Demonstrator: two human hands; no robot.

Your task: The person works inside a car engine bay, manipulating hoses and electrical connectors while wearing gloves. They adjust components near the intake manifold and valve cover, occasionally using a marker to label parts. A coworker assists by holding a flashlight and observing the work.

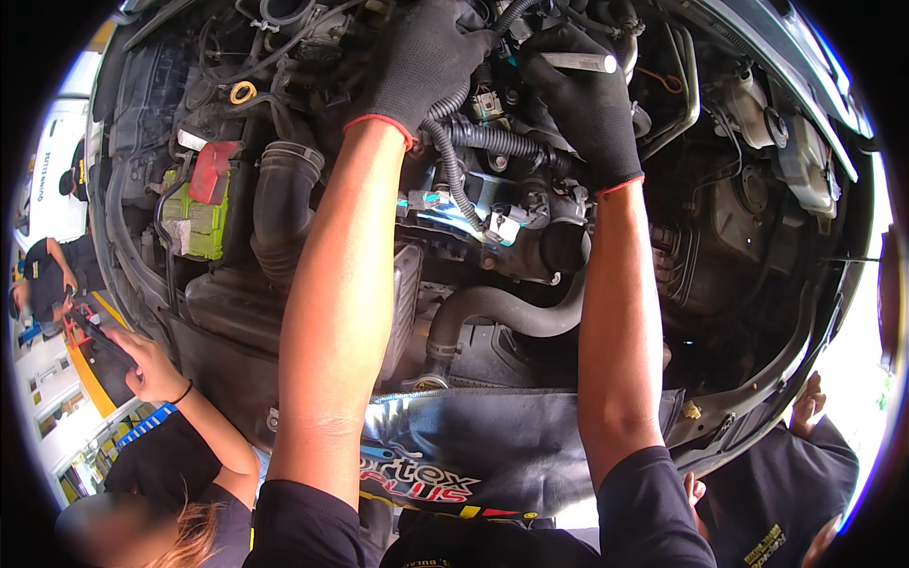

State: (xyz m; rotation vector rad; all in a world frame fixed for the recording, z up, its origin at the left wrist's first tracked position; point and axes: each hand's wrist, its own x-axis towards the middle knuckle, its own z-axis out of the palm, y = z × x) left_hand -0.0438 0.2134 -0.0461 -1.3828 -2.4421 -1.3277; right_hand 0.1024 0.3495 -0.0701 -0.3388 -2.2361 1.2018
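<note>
Both my hands wear black knit gloves with red cuffs and reach deep into a car's engine bay. My left hand (421, 71) is at the upper middle beside a black corrugated hose (511, 17); its fingers look curled, and what they grip is hidden. To its right, my right hand (592, 109) is closed around a pale cylindrical rod (579, 62) that sticks out rightward between thumb and fingers. Below and between the hands run a thick corrugated conduit (497, 140) and a thinner one (448, 170). A white connector (504, 225) sits beneath them.
A dark fender cover (473, 435) drapes over the front edge. A curved radiator hose (511, 312) crosses between my forearms. At left are an intake duct (284, 204) and a green battery (204, 227); at right, a coolant tank (805, 170). People stand close on both sides, one holding a phone-like device (104, 346).
</note>
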